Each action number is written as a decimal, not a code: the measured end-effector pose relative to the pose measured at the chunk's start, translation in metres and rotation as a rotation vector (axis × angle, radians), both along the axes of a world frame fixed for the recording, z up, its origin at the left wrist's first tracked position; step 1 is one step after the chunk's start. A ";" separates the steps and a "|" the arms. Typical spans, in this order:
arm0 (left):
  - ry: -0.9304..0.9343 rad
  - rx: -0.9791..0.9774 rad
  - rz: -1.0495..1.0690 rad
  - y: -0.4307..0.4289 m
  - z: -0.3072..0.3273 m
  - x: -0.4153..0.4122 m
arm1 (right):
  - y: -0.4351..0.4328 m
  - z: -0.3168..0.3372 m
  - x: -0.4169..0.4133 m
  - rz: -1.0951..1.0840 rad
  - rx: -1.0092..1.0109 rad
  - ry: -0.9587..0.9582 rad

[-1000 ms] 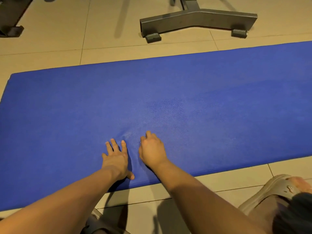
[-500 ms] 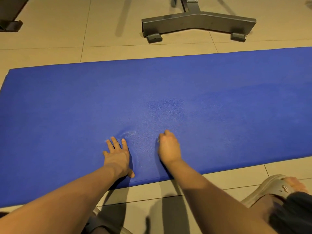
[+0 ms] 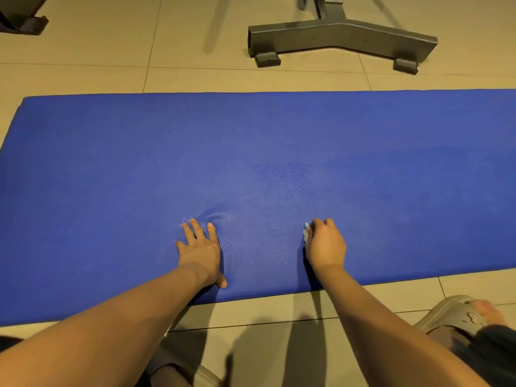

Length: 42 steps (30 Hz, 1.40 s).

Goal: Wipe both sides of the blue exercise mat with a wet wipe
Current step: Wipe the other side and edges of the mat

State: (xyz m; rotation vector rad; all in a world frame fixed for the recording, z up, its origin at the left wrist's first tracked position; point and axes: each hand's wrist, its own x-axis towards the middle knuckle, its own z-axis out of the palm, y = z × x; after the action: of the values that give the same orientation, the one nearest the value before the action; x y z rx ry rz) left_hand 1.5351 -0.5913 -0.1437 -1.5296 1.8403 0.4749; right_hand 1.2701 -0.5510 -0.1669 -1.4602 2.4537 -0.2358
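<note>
Right hand [image 3: 325, 244] is sliding rightward, clutching the wet wipe [image 3: 306, 233] against the blue exercise mat [image 3: 279, 152] on the floor; left hand [image 3: 199, 248] is pressing flat, fingers spread, likely anchoring it.

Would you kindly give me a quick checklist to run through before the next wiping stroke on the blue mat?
1. Grip on the white wet wipe by the right hand: ok.
2. Steadying by the left hand, flat on the blue foam exercise mat: ok.
3. Mat surface smooth: not ok, a small wrinkle sits by the left hand.
4. Mat to the right of the wipe free of objects: ok.
5. Clearance of the grey metal stand base from the mat: ok.
6. Underside wiped: cannot tell, hidden.
</note>
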 end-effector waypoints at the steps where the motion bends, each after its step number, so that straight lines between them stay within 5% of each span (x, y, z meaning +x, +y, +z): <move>1: 0.001 0.001 0.002 0.000 0.000 0.000 | 0.000 -0.002 0.011 -0.040 0.013 -0.023; 11: 0.004 0.011 0.012 -0.001 0.001 -0.001 | 0.026 0.002 0.105 0.345 -0.043 -0.150; 18: 0.012 0.008 0.011 -0.002 0.001 -0.002 | 0.040 0.006 -0.004 -0.028 0.062 -0.042; 22: 0.009 0.012 0.022 -0.002 0.001 -0.001 | 0.045 0.011 0.000 -0.166 0.077 -0.073; 29: 0.021 0.013 0.036 -0.001 0.000 0.002 | 0.048 0.005 0.125 0.207 0.064 -0.259; 33: 0.021 0.015 0.041 -0.002 0.001 0.001 | 0.055 0.003 0.100 0.353 0.080 -0.206; 42: 0.026 0.000 0.041 -0.003 -0.001 0.000 | 0.078 0.010 0.001 -0.146 0.090 -0.031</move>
State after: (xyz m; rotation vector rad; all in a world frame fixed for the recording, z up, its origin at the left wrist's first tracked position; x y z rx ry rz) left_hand 1.5349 -0.5940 -0.1448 -1.5708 1.8316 0.5169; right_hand 1.2708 -0.4731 -0.1566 -1.2333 2.5141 -0.1731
